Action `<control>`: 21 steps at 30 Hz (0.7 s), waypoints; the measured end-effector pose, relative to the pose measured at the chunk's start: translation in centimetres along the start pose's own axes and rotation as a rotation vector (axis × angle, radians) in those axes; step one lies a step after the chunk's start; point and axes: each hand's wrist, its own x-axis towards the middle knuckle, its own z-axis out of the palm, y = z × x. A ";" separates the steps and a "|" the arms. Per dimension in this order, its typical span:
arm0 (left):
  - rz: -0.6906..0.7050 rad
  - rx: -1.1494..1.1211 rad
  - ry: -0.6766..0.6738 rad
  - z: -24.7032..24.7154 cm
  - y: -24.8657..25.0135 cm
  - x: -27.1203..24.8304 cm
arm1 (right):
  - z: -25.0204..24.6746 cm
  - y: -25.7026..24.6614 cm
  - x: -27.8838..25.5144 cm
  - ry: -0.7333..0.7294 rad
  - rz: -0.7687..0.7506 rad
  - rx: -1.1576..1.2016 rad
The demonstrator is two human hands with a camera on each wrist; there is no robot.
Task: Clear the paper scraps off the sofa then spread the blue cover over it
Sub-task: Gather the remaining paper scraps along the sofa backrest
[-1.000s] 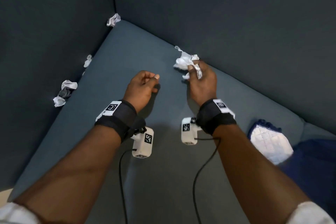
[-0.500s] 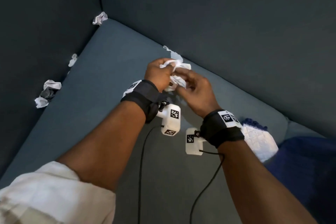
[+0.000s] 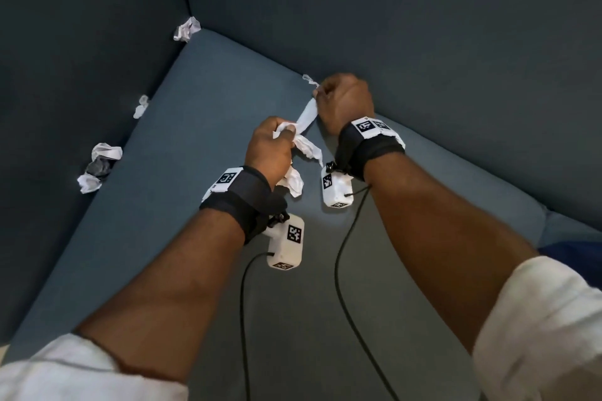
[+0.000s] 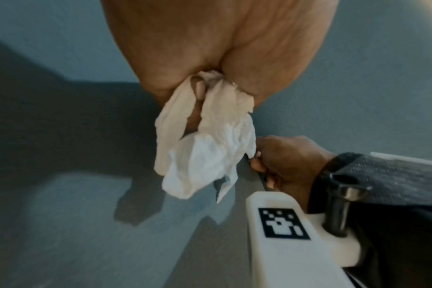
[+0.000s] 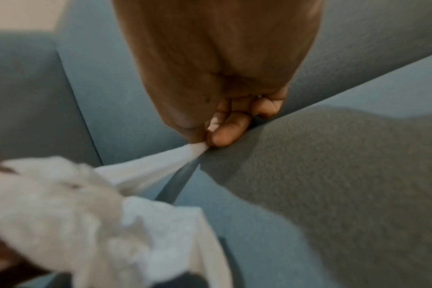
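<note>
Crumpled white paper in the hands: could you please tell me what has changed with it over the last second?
The crumpled white paper, held a second ago by the right hand alone, is now gripped by the left hand; the right hand only pinches one strip, stretched between them. The white paper scraps by the armrest lie unmoved.

A crumpled white paper scrap (image 3: 187,29) lies in the far left corner of the grey-blue fabric sofa seat (image 3: 195,140), with a smaller white scrap (image 3: 140,106) and a crumpled scrap cluster (image 3: 99,166) nearer along the left armrest (image 3: 81,58). Over the seat's middle, a twisted white paper strip (image 3: 308,114) spans from the left hand (image 3: 270,146) back to the right hand (image 3: 345,101) by the backrest (image 3: 391,10).
</note>
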 end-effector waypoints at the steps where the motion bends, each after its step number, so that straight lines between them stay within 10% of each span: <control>1: -0.002 -0.007 0.012 0.1 0.0 0.1 | 0.1 0.0 -0.1 -0.008 -0.009 0.004; 21: -0.014 -0.056 -0.035 0.2 -0.1 0.4 | -0.3 1.5 -2.0 0.023 0.052 0.113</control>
